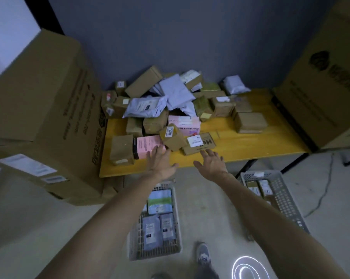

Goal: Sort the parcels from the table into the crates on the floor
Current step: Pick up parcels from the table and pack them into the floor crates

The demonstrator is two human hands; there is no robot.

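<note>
Reaches with left grip (162, 161) wide, empty, fingertips on pink parcel (147, 147); holds right grip (212, 164) wide, empty, just short of labelled brown parcel (200, 143) on tabletop (250, 142). Hides with forearms part of left crate (156, 255) and right crate (288, 204) below the grips; labels blurred

Small brown box (174, 139): white label reads "3001" | rear pink box (187, 125): inverted print "Contact le…", remainder hidden | flat brown carton (207, 145): large inverted letters "He", beside a white label whose text is too small to read | large carton at left (49, 93): side printing blurred, illegible.
</note>
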